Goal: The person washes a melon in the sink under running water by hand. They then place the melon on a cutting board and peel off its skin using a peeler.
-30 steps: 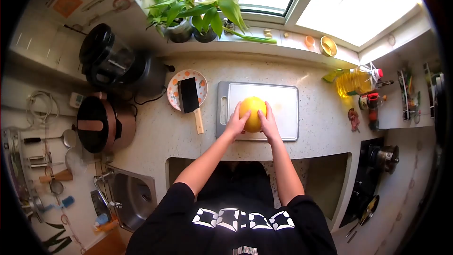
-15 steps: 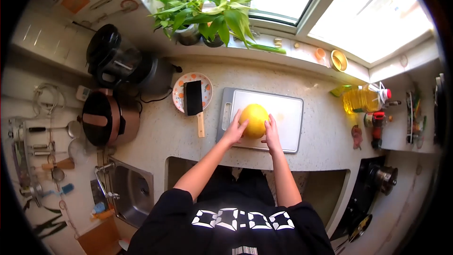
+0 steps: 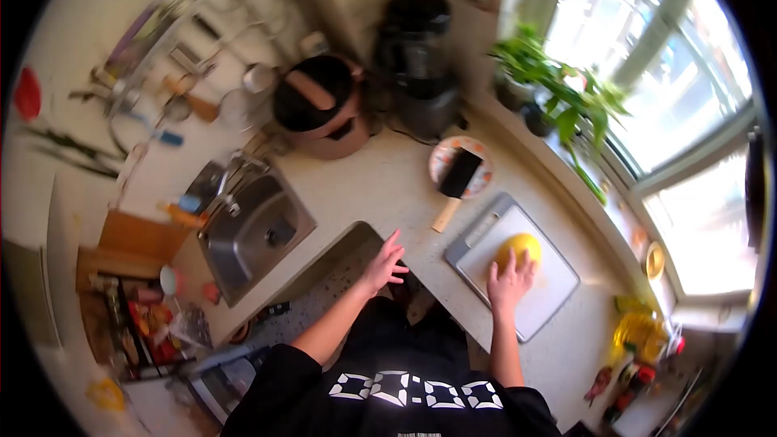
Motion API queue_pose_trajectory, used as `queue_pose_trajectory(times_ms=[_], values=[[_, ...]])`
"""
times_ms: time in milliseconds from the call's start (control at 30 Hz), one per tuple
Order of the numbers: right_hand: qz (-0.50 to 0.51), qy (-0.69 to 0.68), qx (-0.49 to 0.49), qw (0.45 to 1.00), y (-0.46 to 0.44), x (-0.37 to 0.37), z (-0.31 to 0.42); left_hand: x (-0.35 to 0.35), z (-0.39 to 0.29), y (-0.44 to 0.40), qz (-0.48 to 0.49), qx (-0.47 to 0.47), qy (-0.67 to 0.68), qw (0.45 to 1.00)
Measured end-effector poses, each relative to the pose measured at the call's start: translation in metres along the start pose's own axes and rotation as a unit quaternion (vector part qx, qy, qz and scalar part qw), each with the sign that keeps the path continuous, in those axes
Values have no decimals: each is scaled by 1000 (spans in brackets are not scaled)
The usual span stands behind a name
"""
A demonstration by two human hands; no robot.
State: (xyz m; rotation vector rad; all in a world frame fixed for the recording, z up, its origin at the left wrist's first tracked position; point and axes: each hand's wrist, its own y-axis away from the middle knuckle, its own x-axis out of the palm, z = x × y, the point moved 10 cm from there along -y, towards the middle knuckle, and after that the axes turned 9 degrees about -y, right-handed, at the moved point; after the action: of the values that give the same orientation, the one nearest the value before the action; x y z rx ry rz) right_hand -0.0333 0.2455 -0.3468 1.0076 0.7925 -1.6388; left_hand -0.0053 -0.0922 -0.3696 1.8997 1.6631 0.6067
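Observation:
A round yellow fruit (image 3: 522,244), like a melon, rests on the white cutting board (image 3: 550,275) with its grey rim. My right hand (image 3: 513,279) lies against the near side of the fruit, fingers spread over it. My left hand (image 3: 384,265) is off the fruit, held in the air by the counter's front edge with its fingers apart and nothing in them. Left of the board, a cleaver (image 3: 460,174) with a wooden handle lies across a patterned plate (image 3: 483,184).
A sink (image 3: 251,235) is set into the counter on the left. A rice cooker (image 3: 324,109) and a dark blender (image 3: 417,65) stand at the back. Potted plants (image 3: 558,85) line the windowsill. An oil bottle (image 3: 643,333) stands at the right.
My left hand has let go of the fruit and moved left, away from the board. My right hand stays on the fruit. The view has turned left towards the sink.

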Motion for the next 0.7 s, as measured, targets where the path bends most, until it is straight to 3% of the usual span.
queue_pose_trajectory(times_ms=[167, 267, 400, 533, 700], values=[[57, 94, 120, 987, -14, 9, 6, -80, 9, 52, -79, 38, 80, 993], [57, 86, 135, 986, -23, 32, 27, -132, 18, 74, -107, 62, 120, 985], [17, 47, -30, 998, -19, 63, 143, -210, 33, 84, -128, 86, 145, 977], [-4, -67, -206, 976, 3, 112, 287, -300, 39, 95, -151, 109, 143, 972], [50, -140, -300, 942, 47, 148, 467, -409, 36, 110, -213, 114, 159, 957]])
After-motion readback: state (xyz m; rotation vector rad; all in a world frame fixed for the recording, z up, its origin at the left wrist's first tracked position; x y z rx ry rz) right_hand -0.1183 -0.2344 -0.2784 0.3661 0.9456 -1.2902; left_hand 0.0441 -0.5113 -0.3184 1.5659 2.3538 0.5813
